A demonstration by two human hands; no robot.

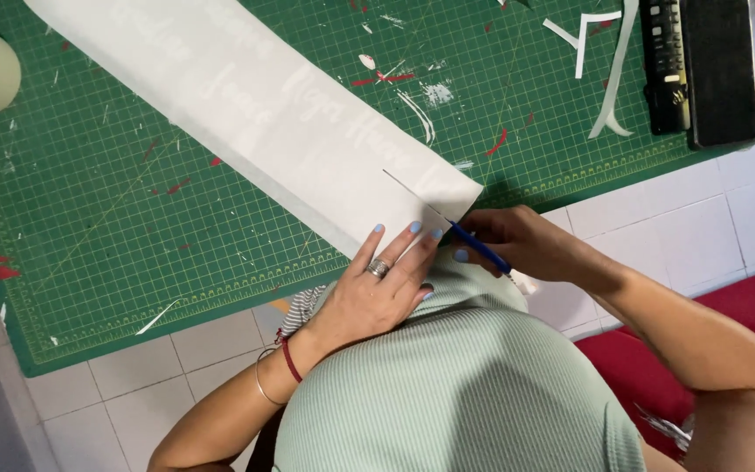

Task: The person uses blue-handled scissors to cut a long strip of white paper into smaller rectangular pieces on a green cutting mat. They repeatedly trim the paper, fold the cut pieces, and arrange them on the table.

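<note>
Head view: my left hand [376, 293] presses flat, fingers [392, 247] spread, on the near end of a white strip [281, 122] lying across the green mat [115, 218]. My right hand [526, 245], fingers clenched round a blue knife [480, 247], has its tip touching the strip's edge.

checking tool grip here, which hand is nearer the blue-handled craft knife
Right. The right hand grips the blue-handled craft knife at the white sheet's end. The left hand rests flat on the sheet just beside the knife, not touching it.
</note>
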